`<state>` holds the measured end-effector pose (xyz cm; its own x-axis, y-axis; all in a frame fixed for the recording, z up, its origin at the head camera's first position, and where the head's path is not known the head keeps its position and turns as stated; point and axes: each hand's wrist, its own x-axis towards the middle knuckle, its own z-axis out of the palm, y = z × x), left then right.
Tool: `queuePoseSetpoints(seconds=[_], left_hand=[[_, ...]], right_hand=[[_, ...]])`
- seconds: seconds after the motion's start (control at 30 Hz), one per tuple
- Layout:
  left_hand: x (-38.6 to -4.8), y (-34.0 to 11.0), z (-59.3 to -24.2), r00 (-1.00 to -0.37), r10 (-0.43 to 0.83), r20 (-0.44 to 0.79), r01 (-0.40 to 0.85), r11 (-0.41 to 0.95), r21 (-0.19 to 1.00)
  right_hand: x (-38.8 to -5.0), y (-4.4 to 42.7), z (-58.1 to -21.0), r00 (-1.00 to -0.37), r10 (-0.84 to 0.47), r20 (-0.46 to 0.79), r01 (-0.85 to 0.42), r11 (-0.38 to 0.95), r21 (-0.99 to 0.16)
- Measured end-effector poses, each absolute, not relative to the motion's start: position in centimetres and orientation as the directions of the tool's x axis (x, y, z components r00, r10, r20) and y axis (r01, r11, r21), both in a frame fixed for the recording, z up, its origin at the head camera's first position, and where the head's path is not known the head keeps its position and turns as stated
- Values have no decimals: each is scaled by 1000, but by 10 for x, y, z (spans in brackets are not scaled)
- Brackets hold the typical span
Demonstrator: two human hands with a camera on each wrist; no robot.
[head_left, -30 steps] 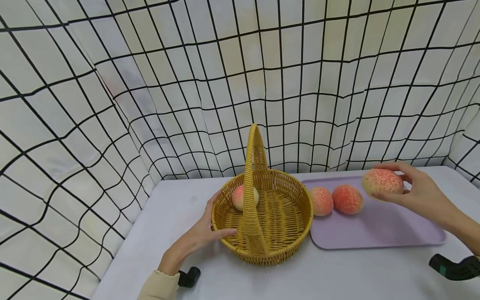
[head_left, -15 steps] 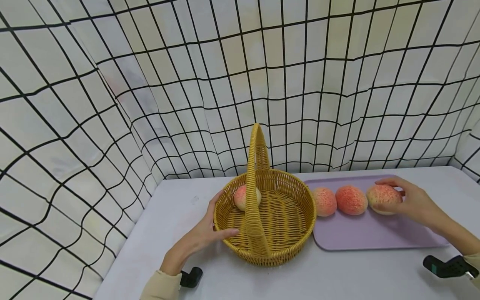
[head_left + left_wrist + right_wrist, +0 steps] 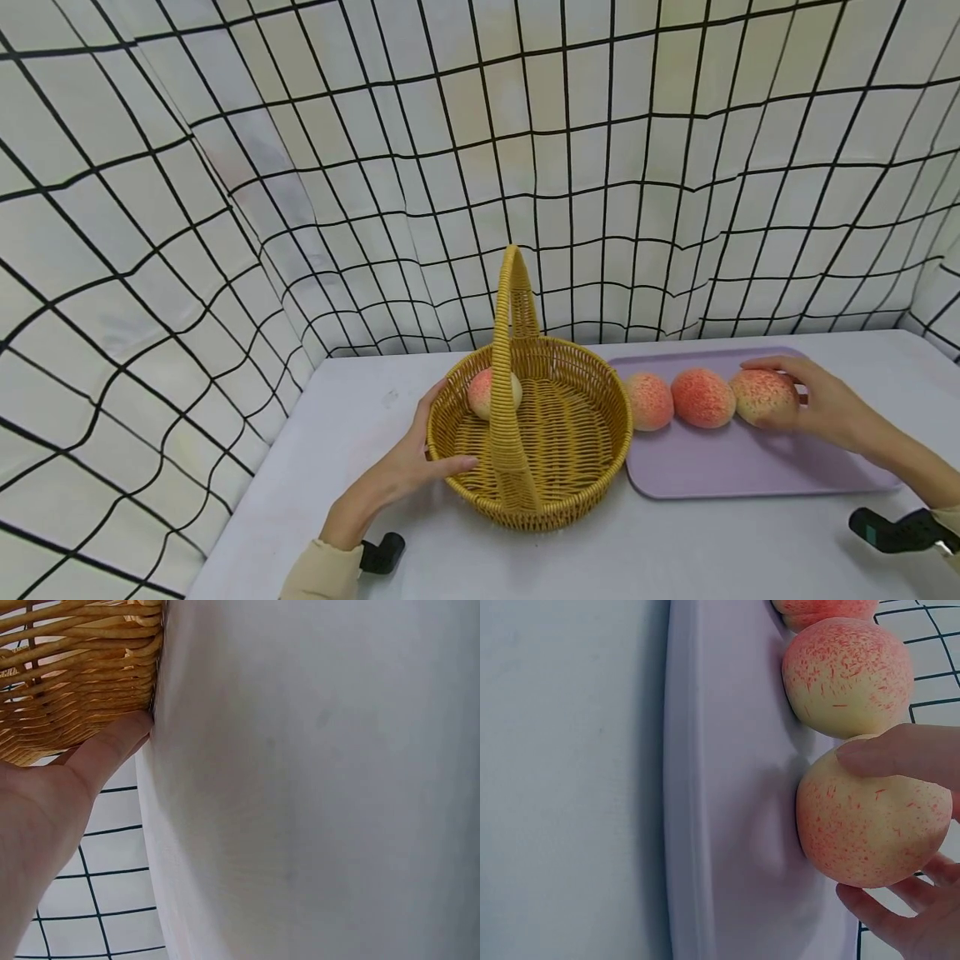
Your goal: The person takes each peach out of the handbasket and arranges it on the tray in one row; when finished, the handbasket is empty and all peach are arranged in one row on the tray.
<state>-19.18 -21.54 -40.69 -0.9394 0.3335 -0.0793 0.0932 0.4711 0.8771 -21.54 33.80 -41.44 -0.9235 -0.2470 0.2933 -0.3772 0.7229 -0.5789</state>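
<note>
My left hand holds the left side of the yellow wicker basket, thumb over the rim and fingers against the outer wall. Inside the basket, left of the tall handle, lies one peach. In the left wrist view the fingers touch the woven wall low down. On the purple tray, my right hand grips the rightmost peach. The right wrist view shows that peach between thumb and fingers, touching the peach beside it.
Two more peaches, a red one and a paler one, stand in a row on the tray between the basket and the held peach. White cloth covers the table. A white curtain with black grid lines hangs behind and at the sides.
My right hand has lowered its peach from above the tray to the row's right end, then shifted slightly left against the neighbouring peach. My left hand keeps its place on the basket.
</note>
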Motion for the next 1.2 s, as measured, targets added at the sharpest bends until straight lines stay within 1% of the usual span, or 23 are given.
queuePoseSetpoints(seconds=[0.07,0.13,0.3,0.5,0.67,0.8,0.9,1.07,1.2], left_hand=[[-192,-216,-407,-941,330,-80,91,474,876],[-191,-216,-406,-941,329,-81,91,475,875],[-191,-216,-406,-939,335,-83,92,475,875],[-192,-216,-406,-938,337,-82,95,477,873],[-194,-214,-405,-937,338,-87,88,470,878],[-196,-214,-403,-934,346,-85,94,469,878],[-196,-215,-402,-934,348,-80,100,470,877],[-193,-217,-403,-935,348,-73,103,461,882],[-191,-216,-406,-935,347,-71,102,456,884]], right_hand=[[-216,339,-415,-914,-256,314,-397,718,-572],[-216,338,-415,-917,-245,315,-389,722,-572],[-215,335,-413,-936,-204,285,-339,739,-583],[-216,334,-410,-942,-204,266,-327,739,-589],[-219,337,-395,-953,-224,204,-303,736,-606],[-222,330,-375,-939,-230,257,-341,722,-601],[-226,306,-355,-926,-243,290,-376,684,-626],[-234,238,-319,-903,-316,290,-423,544,-725],[-244,181,-305,-852,-422,309,-482,406,-776]])
